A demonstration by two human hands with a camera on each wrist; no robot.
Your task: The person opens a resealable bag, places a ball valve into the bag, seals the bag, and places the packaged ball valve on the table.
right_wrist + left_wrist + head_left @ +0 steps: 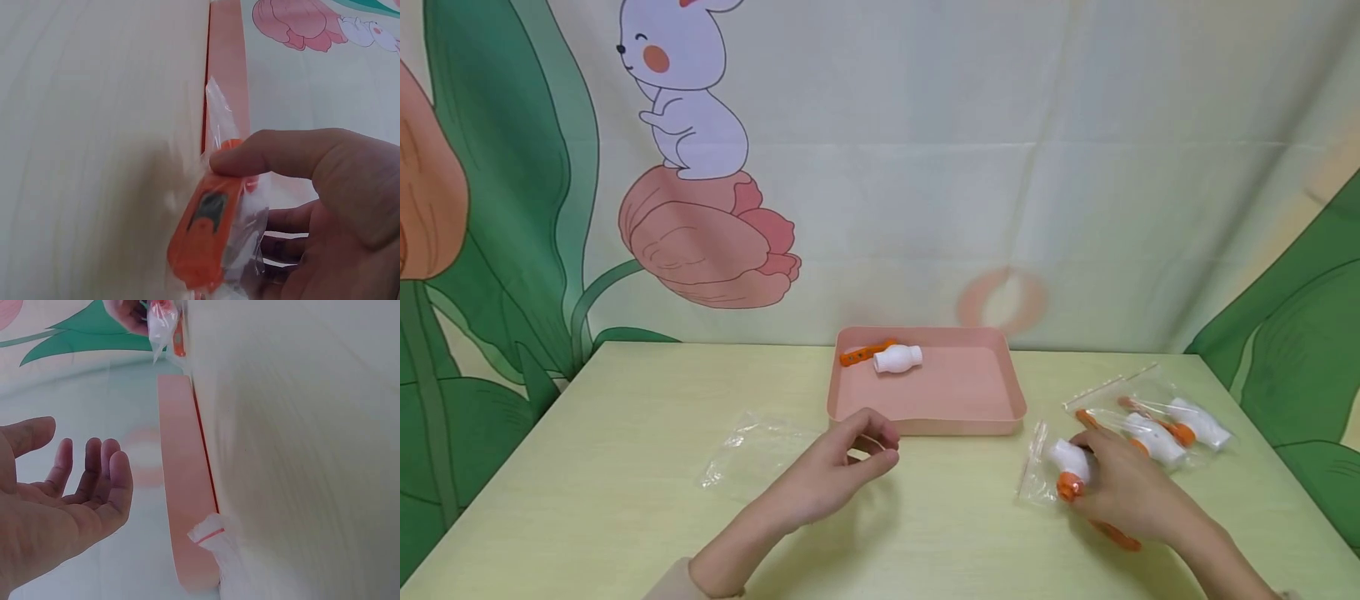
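My right hand (1131, 487) pinches a clear zip bag (1036, 475) at the right of the table. Inside it are a white bulb-shaped plastic part (1071, 460) and orange parts. Up close in the right wrist view, my thumb presses the bag against an orange plastic piece (206, 231) with a dark window. My left hand (835, 471) hovers before the pink tray (955, 427), its fingers loosely bent and holding nothing. In the tray lie a white ribbed-end part (897, 359) and an orange stick-like part (859, 354).
A flattened clear bag (752, 450) lies left of the tray, partly behind my left forearm. Beyond my right hand, two more bags hold white parts (1198, 423) and orange parts. A printed cloth (887, 167) hangs behind the table.
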